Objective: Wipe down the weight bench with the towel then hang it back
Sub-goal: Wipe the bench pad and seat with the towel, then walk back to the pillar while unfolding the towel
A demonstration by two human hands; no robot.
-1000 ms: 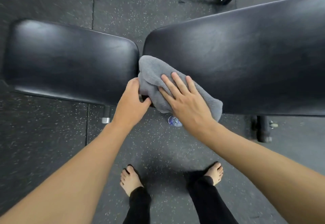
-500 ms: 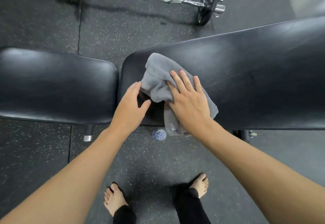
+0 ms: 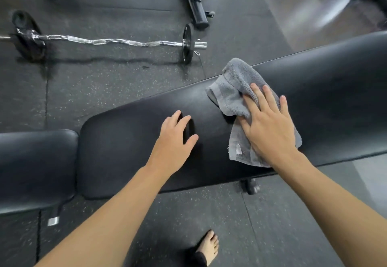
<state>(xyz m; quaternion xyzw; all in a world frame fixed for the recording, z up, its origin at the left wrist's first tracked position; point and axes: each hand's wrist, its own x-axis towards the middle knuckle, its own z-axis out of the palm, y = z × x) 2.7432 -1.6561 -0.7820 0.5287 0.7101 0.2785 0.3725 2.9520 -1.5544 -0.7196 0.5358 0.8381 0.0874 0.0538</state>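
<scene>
Wiping is the step in hand: the right hand [image 3: 270, 128] lies flat with its fingers spread on the grey towel [image 3: 238, 90], pressing it onto the long back pad [image 3: 326, 90] of the weight bench, right of centre in the frame. The left hand [image 3: 173, 141] rests open and empty on the same pad near the centre, holding nothing. The seat pad [image 3: 35, 162] at the lower left seems to wait, so I judge the next move calls for sliding the pressed towel further along the pad toward the right edge; no place for hanging is visible.
</scene>
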